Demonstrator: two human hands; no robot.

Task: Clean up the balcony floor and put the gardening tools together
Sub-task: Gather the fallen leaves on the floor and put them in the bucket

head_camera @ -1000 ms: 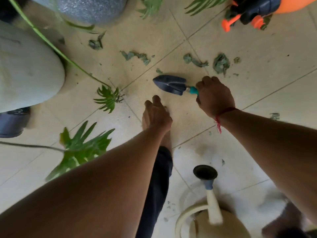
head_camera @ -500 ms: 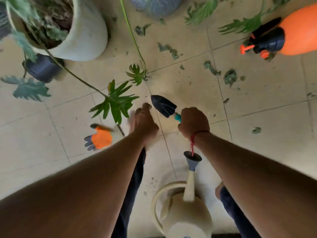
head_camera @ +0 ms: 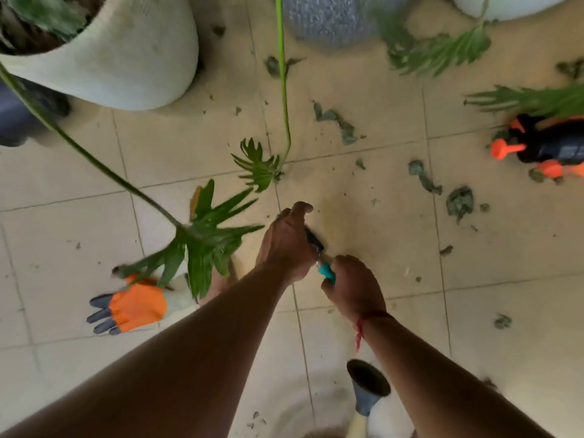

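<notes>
The teal-handled dark metal trowel [head_camera: 325,273] is gripped by the right hand [head_camera: 354,289], blade covered by the left hand [head_camera: 284,245] (hold can't be told), so it's best kept edge-away.

White planter [head_camera: 126,64] upper left, speckled grey pot [head_camera: 331,17] top centre, lobed green leaf [head_camera: 202,245] on long stem

Grips trowel [head_camera: 325,273] by teal handle with right hand [head_camera: 352,287], cups dark blade with left hand [head_camera: 286,245], over leaf-littered floor [head_camera: 379,235].
</notes>
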